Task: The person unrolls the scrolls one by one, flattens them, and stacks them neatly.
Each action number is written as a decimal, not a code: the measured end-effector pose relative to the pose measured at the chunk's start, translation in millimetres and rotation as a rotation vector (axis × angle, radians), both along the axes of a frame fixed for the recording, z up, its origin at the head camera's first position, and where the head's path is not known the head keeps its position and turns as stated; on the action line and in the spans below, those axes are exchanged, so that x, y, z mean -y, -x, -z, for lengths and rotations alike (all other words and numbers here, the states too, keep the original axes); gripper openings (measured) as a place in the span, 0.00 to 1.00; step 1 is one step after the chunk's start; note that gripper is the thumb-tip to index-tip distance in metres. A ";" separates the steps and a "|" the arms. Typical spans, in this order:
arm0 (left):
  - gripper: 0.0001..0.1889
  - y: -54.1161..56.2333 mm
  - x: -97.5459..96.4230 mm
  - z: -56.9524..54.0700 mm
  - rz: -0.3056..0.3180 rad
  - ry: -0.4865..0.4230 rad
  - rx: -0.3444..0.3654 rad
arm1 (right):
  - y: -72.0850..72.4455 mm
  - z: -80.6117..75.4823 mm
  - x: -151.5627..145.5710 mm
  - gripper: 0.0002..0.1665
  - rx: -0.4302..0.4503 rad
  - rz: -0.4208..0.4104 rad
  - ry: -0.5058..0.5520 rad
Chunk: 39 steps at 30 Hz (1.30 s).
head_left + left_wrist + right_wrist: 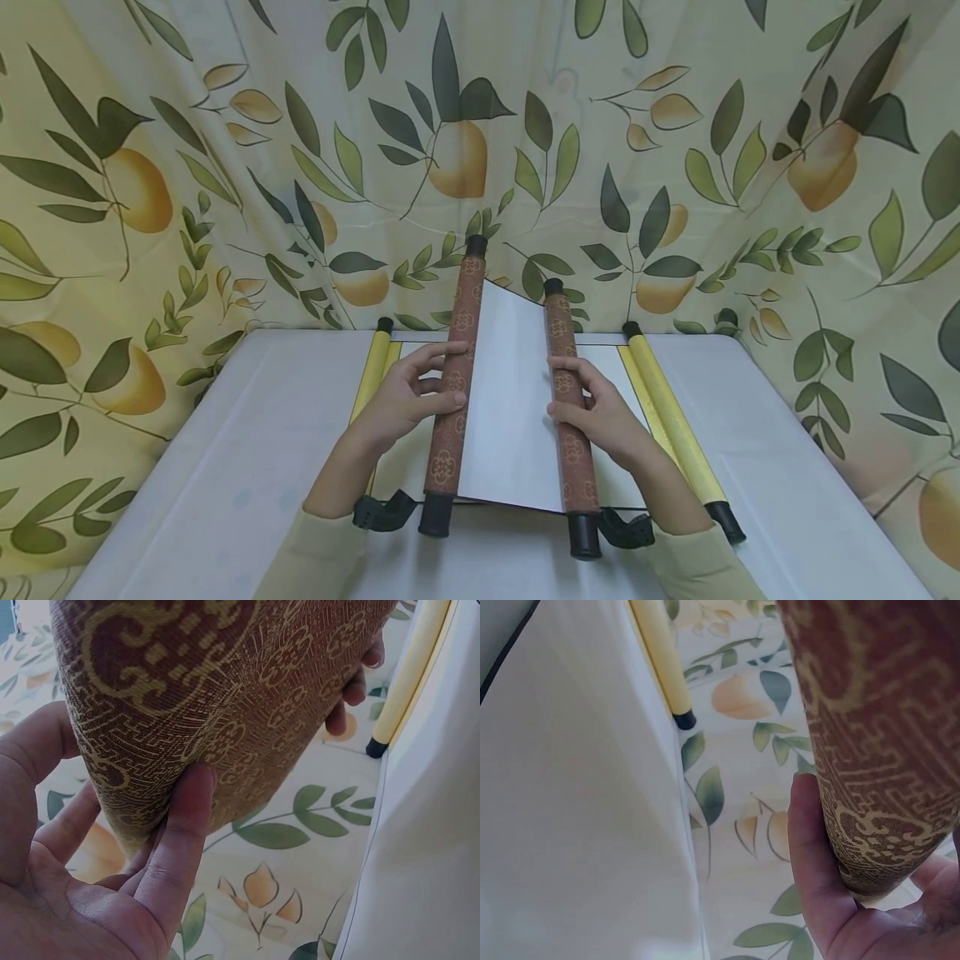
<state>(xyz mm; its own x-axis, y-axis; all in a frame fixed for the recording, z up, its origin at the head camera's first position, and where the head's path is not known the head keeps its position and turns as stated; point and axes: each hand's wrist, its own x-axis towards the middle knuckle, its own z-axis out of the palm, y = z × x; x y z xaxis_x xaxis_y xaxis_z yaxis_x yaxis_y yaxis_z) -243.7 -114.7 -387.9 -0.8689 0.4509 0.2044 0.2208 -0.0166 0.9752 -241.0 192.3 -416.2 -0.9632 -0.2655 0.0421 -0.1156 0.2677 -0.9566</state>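
Note:
A hand scroll covered in red-brown patterned brocade is held up, partly unrolled, showing a blank white sheet point(513, 400). My left hand point(397, 396) grips its left roll point(447, 442), thumb on the near side and fingers around it. Around the right roll point(561, 329) curl the fingers and thumb of my right hand point(606, 421). Both rolls end in black knobs. In the left wrist view, fingers press into the brocade point(225, 712); the right wrist view shows a palm and fingers around the other roll point(877, 750). Beneath lies a second, yellow-edged scroll, its middle hidden.
The yellow scroll's left roll point(369, 371) and right roll point(678, 425) lie on a white-covered table point(247, 467). A curtain with fruit and leaf print point(517, 125) hangs behind and beside the table. Black curved pieces point(384, 510) sit by both wrists.

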 end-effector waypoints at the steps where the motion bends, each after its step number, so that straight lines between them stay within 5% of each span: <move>1: 0.32 -0.3 0.3 -0.2 -0.003 0.001 0.003 | -0.2 -0.1 -0.2 0.37 -0.003 0.000 0.000; 39: 0.32 0.8 9.1 -2.1 -0.007 -0.008 -0.017 | 3.5 -1.4 -5.4 0.37 0.035 -0.007 0.019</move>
<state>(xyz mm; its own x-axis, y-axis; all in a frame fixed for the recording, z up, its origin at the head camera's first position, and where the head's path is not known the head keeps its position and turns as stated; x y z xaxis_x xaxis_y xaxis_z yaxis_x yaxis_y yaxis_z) -244.5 -123.8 -385.8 -0.8684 0.4430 0.2229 0.2375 -0.0229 0.9711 -244.6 197.7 -414.8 -0.9624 -0.2714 0.0133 -0.0835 0.2489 -0.9649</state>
